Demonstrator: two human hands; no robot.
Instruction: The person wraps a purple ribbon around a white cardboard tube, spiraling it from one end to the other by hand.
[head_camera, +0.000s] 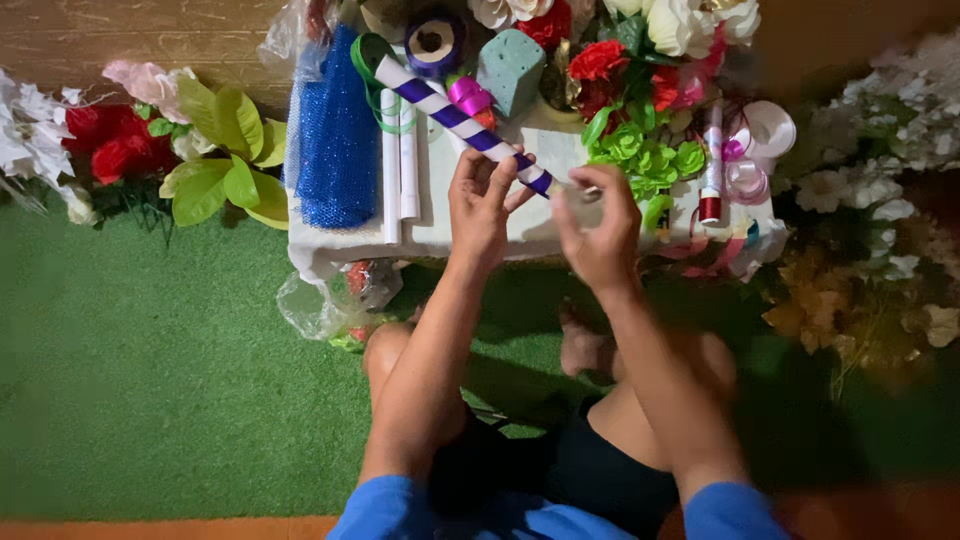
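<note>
We hold a long, slim stick (462, 115) wound in a spiral of glossy purple and white ribbon, so it reads as candy-striped; our left hand (480, 205) is closed around its lower part, fingers curled over the wrapped shaft, while our right hand (598, 225) pinches at the lower tip, though motion blur there keeps us from telling exactly what the fingertips press. The stick slants up and away to the left, its far end reaching over the low white table (440, 238) before us. On that table lie a sheet of blue glittery mesh (338, 140), two plain white tubes (398, 165) side by side, a spool of purple ribbon (434, 42), a grey-green foam block (511, 66), and soft fabric flowers in red, cream and lime green (645, 155). More artificial blooms and broad yellow-green leaves (225, 160) rest on the floor, which is covered in short, nubby green turf (140, 370). Behind runs a worn wooden wall (130, 35).
</note>
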